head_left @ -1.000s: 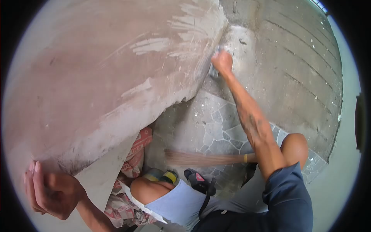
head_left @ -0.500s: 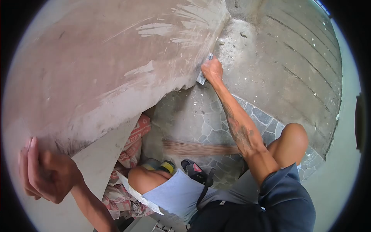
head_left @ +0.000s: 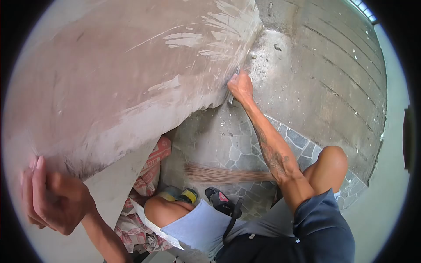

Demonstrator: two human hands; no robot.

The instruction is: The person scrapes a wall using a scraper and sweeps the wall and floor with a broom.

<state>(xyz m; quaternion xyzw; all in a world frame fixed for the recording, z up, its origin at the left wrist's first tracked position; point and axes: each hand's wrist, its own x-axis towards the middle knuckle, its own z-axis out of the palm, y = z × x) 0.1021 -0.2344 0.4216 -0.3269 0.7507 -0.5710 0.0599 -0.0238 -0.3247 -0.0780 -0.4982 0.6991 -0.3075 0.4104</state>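
My right hand (head_left: 240, 86) is closed around a flat metal tool (head_left: 231, 99), whose ends show above and below the fist. The tool lies against the lower edge of a plastered wall (head_left: 109, 79), near the corner with the rough grey surface. White smears and scratches mark the wall near that corner. At the far left, my left hand (head_left: 55, 197) is raised by the wall's lower edge, its fingers bent and close together. Whether it holds something small between the fingertips cannot be made out.
Red and white sacks (head_left: 151, 168) lie under the wall's edge. A bundle of thin brown sticks (head_left: 226, 174) rests on the stone-patterned floor (head_left: 245, 151). A black sandal (head_left: 219, 199) is beside my bent legs. Grooves cross the grey surface (head_left: 324, 83) at the right.
Over the last second my right hand has moved down and left along the wall's edge with the tool, which now appears more edge-on. My left hand appears slightly higher than at first.
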